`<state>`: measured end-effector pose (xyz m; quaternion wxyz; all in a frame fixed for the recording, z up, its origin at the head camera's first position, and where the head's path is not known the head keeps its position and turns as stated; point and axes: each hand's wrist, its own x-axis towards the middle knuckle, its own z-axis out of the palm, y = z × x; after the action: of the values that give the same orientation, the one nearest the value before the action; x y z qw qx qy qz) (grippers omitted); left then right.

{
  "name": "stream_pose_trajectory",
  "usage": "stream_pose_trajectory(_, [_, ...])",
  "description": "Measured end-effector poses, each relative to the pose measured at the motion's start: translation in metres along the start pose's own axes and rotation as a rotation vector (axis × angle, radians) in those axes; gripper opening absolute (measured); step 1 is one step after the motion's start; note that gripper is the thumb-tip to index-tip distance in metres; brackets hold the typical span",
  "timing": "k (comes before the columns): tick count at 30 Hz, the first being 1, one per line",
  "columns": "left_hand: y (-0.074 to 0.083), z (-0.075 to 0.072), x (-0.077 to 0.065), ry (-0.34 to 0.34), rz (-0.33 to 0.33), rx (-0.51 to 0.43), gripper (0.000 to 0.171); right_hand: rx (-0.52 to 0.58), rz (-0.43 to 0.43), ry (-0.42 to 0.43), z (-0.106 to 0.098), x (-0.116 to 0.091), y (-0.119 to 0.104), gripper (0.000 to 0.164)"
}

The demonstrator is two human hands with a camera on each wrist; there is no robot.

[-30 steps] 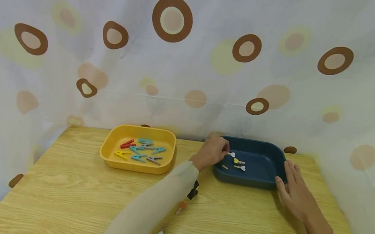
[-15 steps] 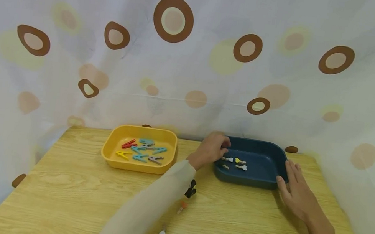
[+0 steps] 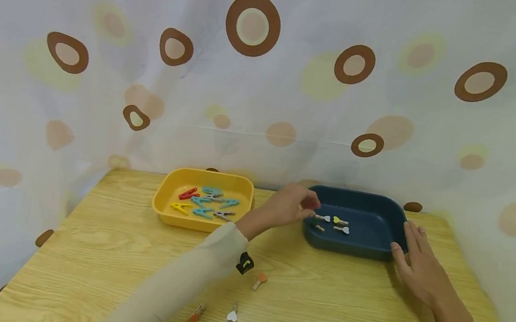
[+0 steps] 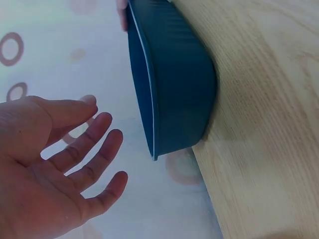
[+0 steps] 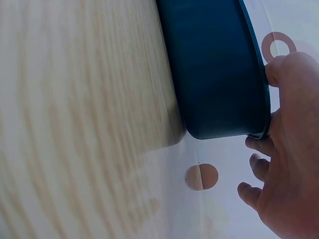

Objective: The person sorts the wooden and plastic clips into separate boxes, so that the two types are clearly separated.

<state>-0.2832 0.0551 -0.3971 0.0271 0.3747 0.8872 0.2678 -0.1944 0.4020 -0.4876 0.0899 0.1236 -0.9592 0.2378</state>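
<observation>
My left hand (image 3: 288, 205) hovers over the left end of the dark blue tray (image 3: 374, 251), fingers loosely bent and nothing held, which the left wrist view confirms. My right hand (image 3: 422, 272) rests against the tray's right rim, its fingers extended along the side and the thumb at the front corner. Inside the tray lie mini clothespins: one with a yellow heart (image 3: 337, 220), one with a white heart (image 3: 344, 230), another white-heart one (image 3: 326, 219) near the left hand, and a small wooden one (image 3: 320, 228) whose decoration cannot be made out.
A yellow tray (image 3: 167, 220) at the back left holds several plastic clothespins in blue, red, yellow and grey. On the wooden table (image 3: 99, 254) lie an orange mini clothespin (image 3: 262, 278), a white-heart one (image 3: 232, 316) and an orange-red one (image 3: 196, 314). A patterned curtain hangs behind.
My left hand has let go of a white-heart mini clothespin in the blue tray and drawn slightly back, uncovering an orange-red one on the table. The right hand stays at the rim.
</observation>
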Motion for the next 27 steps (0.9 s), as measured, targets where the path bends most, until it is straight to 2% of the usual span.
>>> stream_pose_trajectory(7, [-0.001, -0.016, -0.034, 0.006, 0.031, 0.008, 0.014, 0.005, -0.008, -0.007, -0.001, 0.004, -0.002, 0.069])
stream_pose_trajectory(14, [-0.003, -0.032, -0.074, 0.029, 0.072, -0.064, 0.012, 0.015, -0.008, -0.005, 0.001, 0.006, -0.003, 0.069])
stream_pose_trajectory(19, [-0.004, -0.036, -0.105, 0.030, 0.033, -0.096, 0.012, 0.014, -0.011, -0.017, 0.001, 0.004, -0.002, 0.070])
stream_pose_trajectory(27, [-0.007, -0.034, -0.142, 0.098, 0.003, -0.114, 0.012, 0.027, -0.022, -0.010, 0.002, 0.001, 0.000, 0.069])
